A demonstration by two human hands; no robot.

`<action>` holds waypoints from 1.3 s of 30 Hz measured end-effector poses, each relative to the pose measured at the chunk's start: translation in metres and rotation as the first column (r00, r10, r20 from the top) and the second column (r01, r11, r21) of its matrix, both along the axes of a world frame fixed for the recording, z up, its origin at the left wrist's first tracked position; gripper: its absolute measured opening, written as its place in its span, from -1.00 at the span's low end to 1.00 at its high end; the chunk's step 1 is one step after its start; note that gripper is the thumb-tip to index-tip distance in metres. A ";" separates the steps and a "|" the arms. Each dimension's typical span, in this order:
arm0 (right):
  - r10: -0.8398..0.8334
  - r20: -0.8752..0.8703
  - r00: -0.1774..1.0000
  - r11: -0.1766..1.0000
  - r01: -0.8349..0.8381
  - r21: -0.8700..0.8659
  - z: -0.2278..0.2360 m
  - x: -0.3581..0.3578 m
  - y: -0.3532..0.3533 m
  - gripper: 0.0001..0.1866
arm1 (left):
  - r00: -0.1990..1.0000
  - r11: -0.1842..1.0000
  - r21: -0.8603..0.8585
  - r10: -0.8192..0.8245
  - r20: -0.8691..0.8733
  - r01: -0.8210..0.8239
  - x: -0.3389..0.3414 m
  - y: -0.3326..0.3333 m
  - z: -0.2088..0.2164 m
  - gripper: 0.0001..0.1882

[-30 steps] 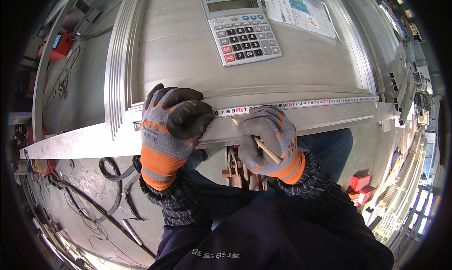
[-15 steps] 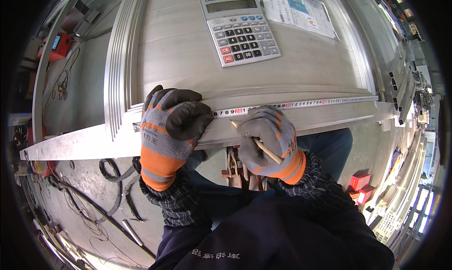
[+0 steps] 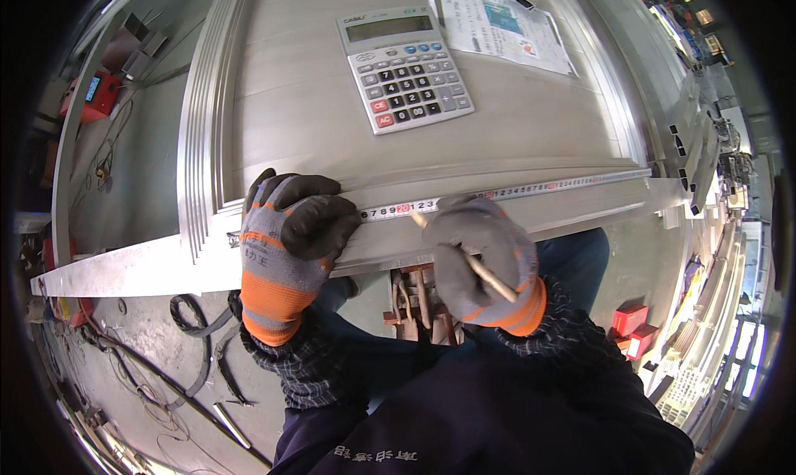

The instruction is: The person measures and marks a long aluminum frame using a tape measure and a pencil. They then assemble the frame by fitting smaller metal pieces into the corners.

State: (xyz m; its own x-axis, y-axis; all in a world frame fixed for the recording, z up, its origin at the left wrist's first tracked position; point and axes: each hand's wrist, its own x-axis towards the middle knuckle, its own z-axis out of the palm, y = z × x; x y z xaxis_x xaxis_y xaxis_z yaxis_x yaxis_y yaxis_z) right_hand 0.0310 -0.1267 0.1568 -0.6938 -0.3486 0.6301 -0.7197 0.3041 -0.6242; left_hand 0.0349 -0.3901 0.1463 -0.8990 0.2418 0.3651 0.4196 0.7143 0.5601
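Note:
My left hand, in a grey and orange work glove with dark fingers, has its fingers curled over a tape measure. The white blade stretches to the right along a long aluminium profile at the near edge of the frame. In my right hand, gloved the same way, is a pale pencil. Its tip is at the lower edge of the blade, a short way right of my left fingers. The tape's left end is hidden under my left hand.
A grey calculator lies on the pale panel beyond my hands, beside a printed sheet. Red boxes stand on the floor at right. Hoses and cables lie on the floor at left, and a red device is farther back.
The pencil tip has shifted slightly right along the blade, and my right hand has turned a little. My left hand stays on the tape. The whole view has shifted slightly.

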 end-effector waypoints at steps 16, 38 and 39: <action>-0.195 0.184 0.963 0.689 0.001 0.725 -0.023 -0.125 0.066 -0.45 | 0.998 0.999 0.004 0.045 -0.046 -0.044 0.001 0.001 -0.003 -0.83; -0.061 0.146 0.987 0.876 -0.018 0.483 -0.002 -0.097 0.054 -0.60 | 0.999 1.000 0.018 0.026 -0.044 -0.026 0.002 -0.002 -0.001 -0.84; -0.049 0.180 0.982 0.867 -0.047 0.496 0.000 -0.096 0.054 -0.59 | 0.999 1.000 0.014 0.016 -0.051 -0.015 0.002 -0.002 -0.003 -0.85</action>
State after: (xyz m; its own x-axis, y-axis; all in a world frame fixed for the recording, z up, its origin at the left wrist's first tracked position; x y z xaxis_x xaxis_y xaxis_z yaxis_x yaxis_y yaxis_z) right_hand -0.0647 -0.0731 0.1569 -0.7788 -0.5805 0.2376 -0.6088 0.6087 -0.5087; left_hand 0.0367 -0.3918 0.1435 -0.8830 0.2225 0.4133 0.4364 0.7138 0.5478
